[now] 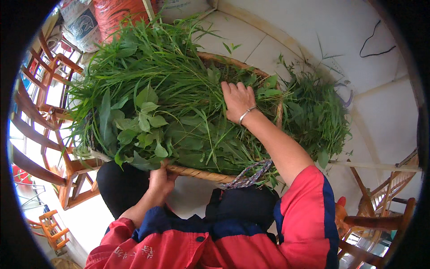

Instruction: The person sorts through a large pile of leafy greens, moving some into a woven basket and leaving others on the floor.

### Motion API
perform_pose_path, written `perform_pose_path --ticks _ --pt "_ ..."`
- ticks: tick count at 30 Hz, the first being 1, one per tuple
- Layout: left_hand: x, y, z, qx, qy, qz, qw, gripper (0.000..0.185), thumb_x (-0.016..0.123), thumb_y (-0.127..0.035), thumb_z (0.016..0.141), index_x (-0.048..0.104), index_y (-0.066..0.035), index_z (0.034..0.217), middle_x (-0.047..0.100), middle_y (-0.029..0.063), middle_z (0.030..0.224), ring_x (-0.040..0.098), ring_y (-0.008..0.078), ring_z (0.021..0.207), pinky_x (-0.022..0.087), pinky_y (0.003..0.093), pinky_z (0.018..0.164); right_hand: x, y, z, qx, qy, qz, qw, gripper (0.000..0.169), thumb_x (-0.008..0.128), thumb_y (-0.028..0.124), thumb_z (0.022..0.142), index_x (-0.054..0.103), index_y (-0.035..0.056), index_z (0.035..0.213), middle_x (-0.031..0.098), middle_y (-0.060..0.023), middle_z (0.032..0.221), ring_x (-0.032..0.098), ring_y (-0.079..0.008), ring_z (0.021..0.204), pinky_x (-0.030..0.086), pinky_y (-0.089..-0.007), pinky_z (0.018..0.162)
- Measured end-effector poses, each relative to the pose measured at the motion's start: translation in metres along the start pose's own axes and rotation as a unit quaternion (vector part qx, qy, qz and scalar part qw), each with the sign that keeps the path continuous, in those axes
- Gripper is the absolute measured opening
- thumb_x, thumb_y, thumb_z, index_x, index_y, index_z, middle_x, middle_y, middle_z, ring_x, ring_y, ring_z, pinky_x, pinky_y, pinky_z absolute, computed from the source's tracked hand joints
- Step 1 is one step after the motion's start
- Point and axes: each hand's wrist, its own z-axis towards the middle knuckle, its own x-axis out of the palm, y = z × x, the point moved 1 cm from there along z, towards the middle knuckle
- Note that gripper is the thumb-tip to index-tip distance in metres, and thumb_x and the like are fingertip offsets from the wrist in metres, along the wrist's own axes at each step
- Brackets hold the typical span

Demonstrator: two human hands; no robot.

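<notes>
A woven basket, its rim [198, 172] showing along the near side, is heaped with cut grass and leafy greens [161, 84]. My left hand [160, 181] grips the near rim, with the thumb up by the leaves and the other fingers partly hidden. Over the right part of the basket, my right hand [239, 101] presses bent fingers into the greens. Its fingertips are out of sight, so a hold on the stems cannot be made out. A braided multicoloured rope [247, 176] loops over the near rim, right of my left hand.
Another pile of greens [315, 114] lies on the tiled floor [373, 111] to the right. Wooden chairs [50, 117] stand at left, and more wooden furniture [373, 222] at lower right. Filled sacks [114, 16] are at the back left. A dark cord [378, 54] lies at upper right.
</notes>
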Motion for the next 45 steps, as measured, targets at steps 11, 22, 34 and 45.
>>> perform_pose_path --ticks 11,22,34,45 --pt "-0.008 -0.001 0.015 0.023 0.036 0.028 0.999 0.032 0.051 -0.02 0.086 0.048 -0.003 0.114 0.053 0.0112 0.112 0.053 0.028 0.102 0.045 0.0454 0.087 -0.108 -0.015 -0.013 -0.076 -0.182 -0.08 0.977 0.063 0.075 0.024 0.058 0.048 0.0065 0.112 0.059 -0.0058 0.094 0.052 -0.0229 0.091 0.04 -0.0383 0.072" --pt "-0.001 -0.005 0.005 0.014 0.018 0.02 1.0 0.031 0.06 -0.013 0.078 0.049 -0.013 0.107 0.053 0.0016 0.099 0.053 0.0184 0.088 0.049 0.0344 0.071 -0.185 -0.119 -0.004 0.126 -0.29 -0.032 0.948 0.062 0.068 0.029 0.065 0.05 0.0138 0.122 0.062 -0.017 0.089 0.059 -0.0338 0.084 0.048 -0.0418 0.074" --pt "-0.006 0.001 0.008 0.054 0.073 0.011 0.996 0.032 0.059 -0.022 0.084 0.051 -0.008 0.111 0.055 0.0061 0.11 0.054 0.0226 0.1 0.047 0.0388 0.084 -0.101 -0.264 -0.008 0.361 -0.235 0.048 0.901 0.054 0.068 0.034 0.061 0.057 0.0003 0.101 0.064 -0.0175 0.085 0.061 -0.0336 0.081 0.048 -0.0419 0.075" --pt "-0.003 0.002 -0.003 0.037 0.053 -0.002 0.998 0.034 0.058 -0.025 0.085 0.05 -0.009 0.114 0.055 0.0048 0.111 0.052 0.0216 0.102 0.044 0.0365 0.087 0.117 -0.278 0.009 0.522 -0.063 0.259 0.81 0.05 0.072 0.038 0.065 0.059 -0.0053 0.088 0.061 -0.0193 0.092 0.06 -0.0308 0.084 0.047 -0.0441 0.069"
